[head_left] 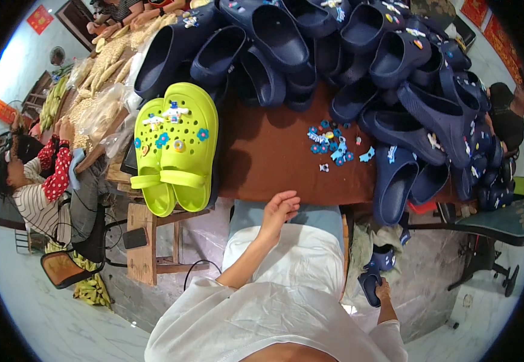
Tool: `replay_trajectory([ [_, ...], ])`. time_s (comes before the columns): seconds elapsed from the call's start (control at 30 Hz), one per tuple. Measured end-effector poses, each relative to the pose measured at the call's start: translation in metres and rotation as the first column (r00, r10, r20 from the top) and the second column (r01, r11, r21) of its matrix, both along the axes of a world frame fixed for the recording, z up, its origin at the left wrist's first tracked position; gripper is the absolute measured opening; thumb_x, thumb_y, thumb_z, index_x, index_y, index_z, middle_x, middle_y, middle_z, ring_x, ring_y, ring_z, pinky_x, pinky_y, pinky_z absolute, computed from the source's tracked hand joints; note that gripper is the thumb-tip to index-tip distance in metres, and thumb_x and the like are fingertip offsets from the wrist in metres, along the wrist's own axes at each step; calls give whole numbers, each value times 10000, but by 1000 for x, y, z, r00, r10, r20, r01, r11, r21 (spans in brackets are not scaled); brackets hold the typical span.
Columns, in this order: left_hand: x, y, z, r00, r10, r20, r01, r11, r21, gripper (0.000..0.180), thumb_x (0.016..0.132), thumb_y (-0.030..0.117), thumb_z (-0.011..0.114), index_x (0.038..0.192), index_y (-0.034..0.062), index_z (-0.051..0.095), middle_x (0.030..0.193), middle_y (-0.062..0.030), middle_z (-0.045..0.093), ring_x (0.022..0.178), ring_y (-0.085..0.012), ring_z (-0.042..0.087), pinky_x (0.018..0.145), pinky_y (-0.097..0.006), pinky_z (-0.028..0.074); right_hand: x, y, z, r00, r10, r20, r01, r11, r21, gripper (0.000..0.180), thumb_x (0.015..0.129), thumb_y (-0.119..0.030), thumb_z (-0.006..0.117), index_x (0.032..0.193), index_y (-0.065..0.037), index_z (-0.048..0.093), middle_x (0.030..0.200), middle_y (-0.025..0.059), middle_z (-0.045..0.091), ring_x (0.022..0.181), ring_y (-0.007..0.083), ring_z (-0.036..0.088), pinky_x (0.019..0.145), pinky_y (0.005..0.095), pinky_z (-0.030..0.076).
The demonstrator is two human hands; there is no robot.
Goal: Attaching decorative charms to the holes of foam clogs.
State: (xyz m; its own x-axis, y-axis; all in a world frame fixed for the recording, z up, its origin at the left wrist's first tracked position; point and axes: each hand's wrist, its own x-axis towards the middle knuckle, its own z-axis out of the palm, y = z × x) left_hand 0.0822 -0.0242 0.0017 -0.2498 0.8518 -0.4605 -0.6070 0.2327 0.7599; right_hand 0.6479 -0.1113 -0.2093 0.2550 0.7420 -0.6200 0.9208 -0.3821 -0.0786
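Observation:
My left hand (279, 212) hovers over my lap at the near edge of the brown tabletop (262, 163), fingers loosely bent and apart, holding nothing. Low on the right, beside my seat, my right hand (383, 291) grips a small navy clog (369, 286). Right above that one, another navy clog (384, 257) lies at a pale green sack (361, 241). A cluster of small shoe charms (334, 145), mostly blue, is spread on the tabletop. To the left stands a pair of lime green clogs (186, 145) decorated with charms.
Navy clogs (274, 39) are heaped along the far side and right of the table, many with charms. At left, a wooden stool (142, 241) bears a dark phone (134, 238). People sit by a table of corn (102, 66). A chair (485, 223) stands at right.

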Motion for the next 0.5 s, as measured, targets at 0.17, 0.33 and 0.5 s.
replay_trajectory([
  [0.17, 4, -2, -1, 999, -20, -35, 20, 1000, -4, 342, 917, 107, 516, 1250, 36, 546, 1165, -89, 626, 1004, -141, 603, 880, -284, 490, -45, 55, -16, 979, 125, 162, -94, 978, -189, 699, 831, -427, 698, 1412, -165, 410, 1409, 163, 465, 1288, 369, 459, 1060, 448, 398],
  [0.33, 1, -6, -1, 997, -7, -79, 4, 999, -33, 331, 919, 93, 505, 1241, 36, 554, 1158, -86, 629, 987, -129, 604, 871, -282, 498, -61, 62, -54, 987, 65, 145, -37, 981, -189, 861, 784, -459, 732, 1467, -158, 303, 1460, 207, 377, 1345, 388, 382, 1078, 486, 374],
  [0.5, 6, -5, -6, 997, -27, -78, 26, 1000, -15, 329, 922, 98, 520, 1244, 35, 548, 1157, -96, 626, 994, -145, 603, 879, -292, 497, -44, 43, -114, 975, 171, 139, -161, 983, -84, 960, 756, -406, 765, 1494, -85, 242, 1451, 231, 388, 1322, 387, 420, 1079, 461, 386],
])
